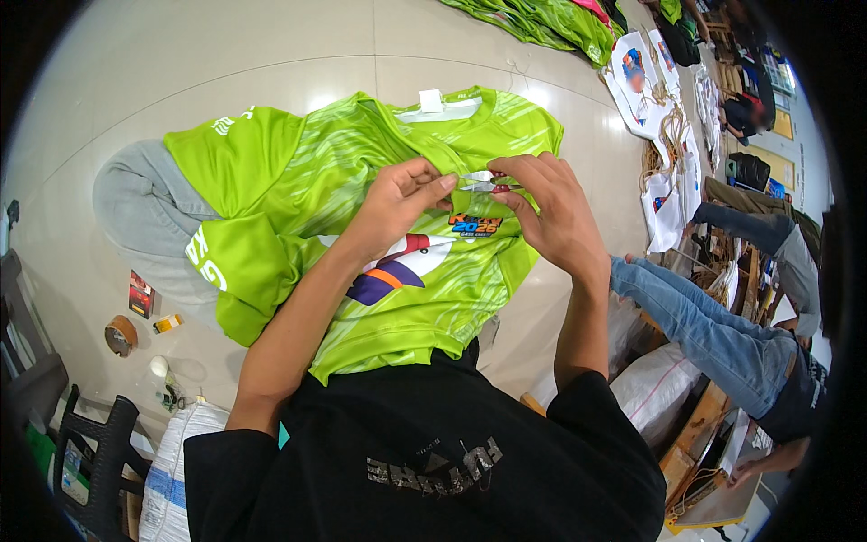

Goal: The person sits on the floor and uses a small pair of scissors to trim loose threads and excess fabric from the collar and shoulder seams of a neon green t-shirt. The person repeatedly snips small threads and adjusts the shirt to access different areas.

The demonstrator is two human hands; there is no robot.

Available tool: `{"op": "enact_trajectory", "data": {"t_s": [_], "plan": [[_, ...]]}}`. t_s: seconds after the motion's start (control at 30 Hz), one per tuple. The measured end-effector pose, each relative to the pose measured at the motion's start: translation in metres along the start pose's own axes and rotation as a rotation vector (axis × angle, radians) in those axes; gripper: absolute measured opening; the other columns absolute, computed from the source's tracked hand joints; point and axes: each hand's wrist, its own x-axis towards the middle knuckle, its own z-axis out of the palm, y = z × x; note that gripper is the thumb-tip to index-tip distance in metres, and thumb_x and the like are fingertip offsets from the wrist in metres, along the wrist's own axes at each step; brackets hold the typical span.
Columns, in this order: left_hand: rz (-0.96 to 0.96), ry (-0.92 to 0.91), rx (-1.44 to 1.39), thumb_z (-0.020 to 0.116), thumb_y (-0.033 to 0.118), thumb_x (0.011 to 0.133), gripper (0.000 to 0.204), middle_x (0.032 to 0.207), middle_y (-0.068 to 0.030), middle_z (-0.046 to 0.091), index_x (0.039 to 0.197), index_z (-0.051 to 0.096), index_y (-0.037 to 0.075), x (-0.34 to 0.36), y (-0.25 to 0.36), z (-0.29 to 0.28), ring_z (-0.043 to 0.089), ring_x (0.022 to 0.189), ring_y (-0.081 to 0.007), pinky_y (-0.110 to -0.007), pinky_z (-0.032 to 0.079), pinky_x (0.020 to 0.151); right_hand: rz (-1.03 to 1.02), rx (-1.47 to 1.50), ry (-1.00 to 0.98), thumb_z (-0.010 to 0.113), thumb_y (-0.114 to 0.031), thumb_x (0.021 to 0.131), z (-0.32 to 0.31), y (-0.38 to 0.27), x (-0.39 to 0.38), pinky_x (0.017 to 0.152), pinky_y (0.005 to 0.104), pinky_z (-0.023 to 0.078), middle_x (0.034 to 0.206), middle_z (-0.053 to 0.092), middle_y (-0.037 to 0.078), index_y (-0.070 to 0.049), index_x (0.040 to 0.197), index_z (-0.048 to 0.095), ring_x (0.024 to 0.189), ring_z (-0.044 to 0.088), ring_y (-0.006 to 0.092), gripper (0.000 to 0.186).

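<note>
A bright green long-sleeved jersey [352, 154] with white streaks and printed pictures lies spread across my lap, its collar away from me. My left hand [402, 203] is closed, thumb and fingers pinching the jersey's cloth on its upper chest, above the small print. In my right hand [553, 206] is a pair of small thread snips [479, 182] with red handles. The snips' two pointed blades stand apart and point left, toward my left fingertips, just over the jersey. Whether a thread lies between the blades is too small to tell.
My bent grey-clad leg [149, 194] is at the left. Near it on the tiled floor lie a red packet [141, 294], a round brown container [121, 335] and a small yellow box [168, 323]. More green garments [551, 27] lie ahead; white corded bags [637, 81] and a person in jeans [695, 321] are right.
</note>
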Motion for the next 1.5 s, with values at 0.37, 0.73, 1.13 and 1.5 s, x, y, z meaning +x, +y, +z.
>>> {"op": "enact_trajectory", "data": {"t_s": [0.37, 0.73, 1.13, 1.5], "plan": [[-0.011, 0.020, -0.028, 0.067, 0.020, 0.101, 0.023, 0.086, -0.0047, 0.070, 0.094, 0.067, -0.001, 0.001, -0.002, 0.000, 0.064, 0.080, -0.0096, -0.026, 0.052, 0.078, -0.010, -0.006, 0.015, 0.072, -0.003, 0.085, 0.002, 0.004, -0.001, 0.089, 0.0415, 0.046, 0.104, 0.069, 0.010, -0.007, 0.116, 0.066, 0.096, 0.060, 0.0319, 0.032], [-0.008, 0.010, -0.007, 0.068, 0.021, 0.101, 0.023, 0.084, -0.0038, 0.070, 0.093, 0.067, 0.000, 0.000, -0.001, -0.001, 0.063, 0.079, -0.0090, -0.025, 0.050, 0.076, -0.039, -0.015, -0.017, 0.072, -0.005, 0.085, 0.001, 0.006, 0.001, 0.089, 0.0413, 0.046, 0.106, 0.069, 0.007, -0.007, 0.116, 0.066, 0.096, 0.060, 0.0300, 0.032], [-0.032, 0.015, 0.026, 0.069, 0.022, 0.100, 0.024, 0.084, -0.0041, 0.070, 0.094, 0.068, -0.001, -0.001, 0.002, 0.000, 0.063, 0.079, -0.0093, -0.025, 0.050, 0.076, -0.116, -0.100, -0.011, 0.071, -0.014, 0.086, -0.002, 0.007, 0.008, 0.082, 0.0375, 0.042, 0.097, 0.067, 0.003, -0.010, 0.110, 0.068, 0.089, 0.057, 0.0246, 0.024], [-0.018, -0.007, 0.027, 0.072, 0.020, 0.098, 0.022, 0.085, -0.0031, 0.070, 0.096, 0.068, -0.002, -0.001, 0.002, 0.000, 0.062, 0.078, -0.0086, -0.024, 0.048, 0.074, -0.114, -0.074, -0.019, 0.071, -0.013, 0.086, 0.000, 0.008, 0.009, 0.082, 0.0378, 0.042, 0.094, 0.066, 0.004, -0.009, 0.107, 0.069, 0.089, 0.057, 0.0251, 0.022]]}}
